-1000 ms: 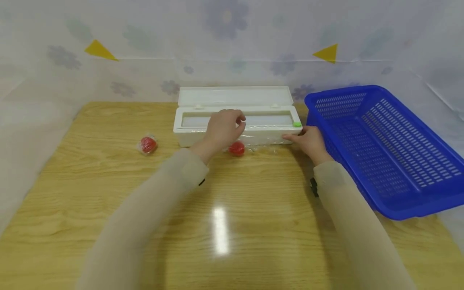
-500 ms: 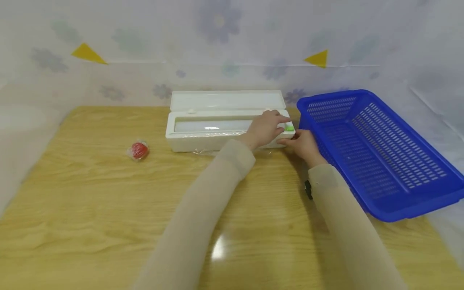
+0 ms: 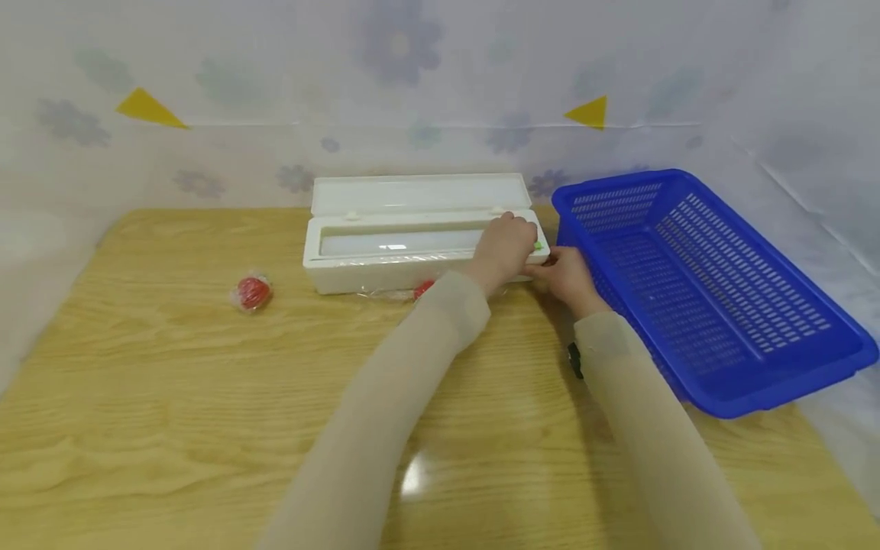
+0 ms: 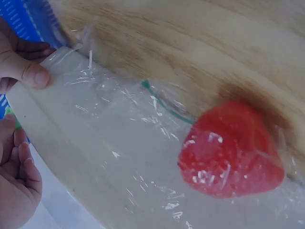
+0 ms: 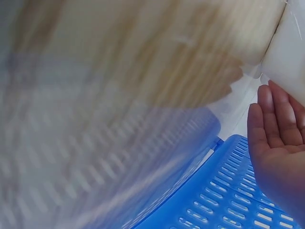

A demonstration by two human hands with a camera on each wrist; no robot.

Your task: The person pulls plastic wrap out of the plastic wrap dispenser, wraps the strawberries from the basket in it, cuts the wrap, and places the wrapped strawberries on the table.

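A white cling film dispenser [image 3: 371,276] stands with its lid raised. My left hand [image 3: 505,246] bends over its right end and pinches the small green slide cutter [image 3: 538,246]; in the left wrist view, the thumb and finger meet at it. My right hand [image 3: 569,281] grips that same end, thumb on the front face and fingers around the corner. Clear film [image 4: 114,129] hangs down the front over a red, rounded, fruit-like piece with a thin green stem [image 4: 233,152]. In the head view, my left sleeve partly hides this red piece.
A second red piece [image 3: 253,293], wrapped in clear film, lies on the wooden table [image 3: 206,412] to the left. The blue slotted basket [image 3: 677,382] stands close beside my right hand. Behind the table hangs a flowered cloth [image 3: 254,92].
My left hand has moved right along the dispenser to the green slide cutter and its fingers have closed on it. The right hand keeps hold of the end. The head view has shifted slightly.
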